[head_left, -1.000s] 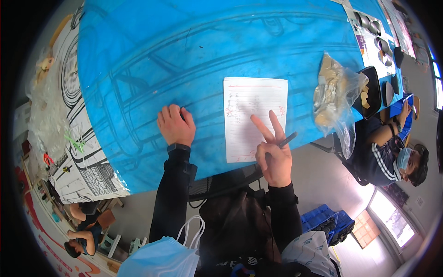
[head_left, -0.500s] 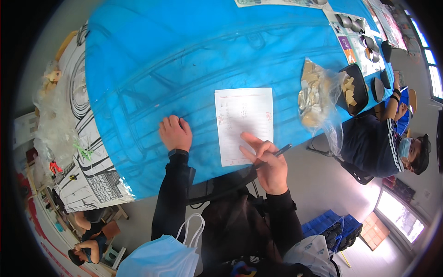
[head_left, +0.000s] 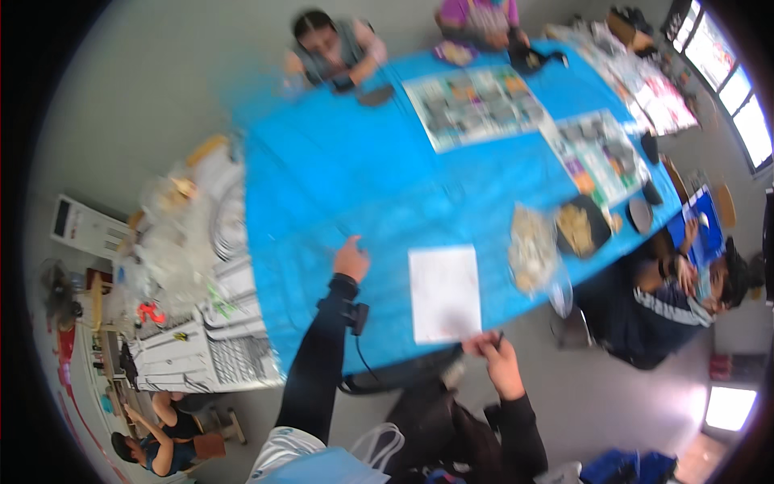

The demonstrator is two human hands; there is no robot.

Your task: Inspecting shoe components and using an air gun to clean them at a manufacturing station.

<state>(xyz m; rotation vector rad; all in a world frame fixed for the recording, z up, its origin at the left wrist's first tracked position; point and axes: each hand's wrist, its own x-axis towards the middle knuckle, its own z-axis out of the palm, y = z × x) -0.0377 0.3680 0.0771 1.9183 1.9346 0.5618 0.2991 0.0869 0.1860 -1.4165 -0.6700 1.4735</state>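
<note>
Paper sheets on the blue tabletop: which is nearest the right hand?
The mostly white sheet, its near right corner beside the right hand. The two others, the far multicoloured sheet and the right-side multicoloured sheet, lie farther off.

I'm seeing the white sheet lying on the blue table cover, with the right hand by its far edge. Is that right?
Not quite: the head view shows the right hand by the near edge. The white sheet does lie on the blue table cover.
</note>
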